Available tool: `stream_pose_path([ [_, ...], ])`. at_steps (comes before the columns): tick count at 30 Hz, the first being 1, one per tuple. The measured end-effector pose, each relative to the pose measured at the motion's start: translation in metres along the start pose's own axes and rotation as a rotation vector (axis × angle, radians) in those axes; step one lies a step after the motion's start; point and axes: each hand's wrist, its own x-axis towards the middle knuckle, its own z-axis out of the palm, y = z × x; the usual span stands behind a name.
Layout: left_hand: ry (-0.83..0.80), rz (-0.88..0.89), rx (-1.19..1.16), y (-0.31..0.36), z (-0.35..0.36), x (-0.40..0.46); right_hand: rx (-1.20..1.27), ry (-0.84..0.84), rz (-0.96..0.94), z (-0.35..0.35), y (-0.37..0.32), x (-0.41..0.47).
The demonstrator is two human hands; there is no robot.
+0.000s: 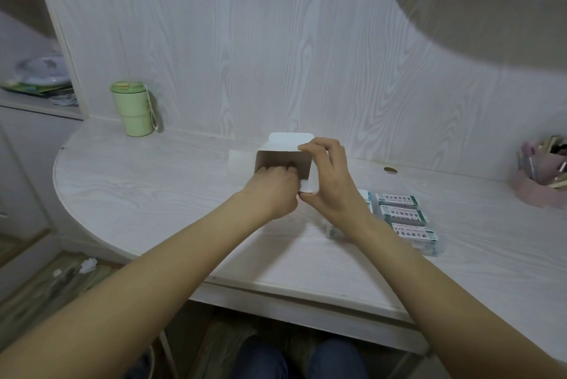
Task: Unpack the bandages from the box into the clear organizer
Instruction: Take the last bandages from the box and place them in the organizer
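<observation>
Right now my right hand (329, 182) pinches the open white cardboard box (283, 160) mid-desk while my left hand's (273, 186) curled fingers reach inside, contents unseen; yanking could scatter bandages short of the clear plastic organizer (402, 219) near the desk's right front edge.

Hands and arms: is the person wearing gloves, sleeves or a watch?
No. The left hand and right hand are bare, with no gloves, rings or watch showing. Both forearms are bare too, with no sleeve in view. Dark blue trousers show below the desk.
</observation>
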Motion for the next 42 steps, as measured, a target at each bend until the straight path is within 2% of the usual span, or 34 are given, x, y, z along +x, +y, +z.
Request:
stream_pose_path([
  [4, 0.017, -0.01, 0.019, 0.001, -0.001, 0.001, 0.011, 0.001, -0.009, 0.0, 0.0, 0.0],
  [17, -0.138, -0.03, -0.109, -0.001, 0.001, 0.005, 0.027, 0.001, -0.001, 0.001, 0.002, -0.006],
  [22, -0.232, -0.035, -0.23, -0.002, 0.004, 0.006, 0.039, -0.017, 0.031, 0.003, 0.005, -0.01],
  [29, -0.244, -0.01, -0.27, -0.003, 0.005, 0.008, 0.056, -0.028, 0.053, 0.005, 0.01, -0.009],
  [35, -0.244, -0.022, -0.255, -0.008, 0.007, 0.008, 0.05, -0.063, 0.074, 0.01, 0.012, -0.007],
  [42, -0.286, -0.006, -0.052, -0.008, 0.008, 0.013, 0.094, -0.155, 0.187, 0.007, 0.009, -0.004],
])
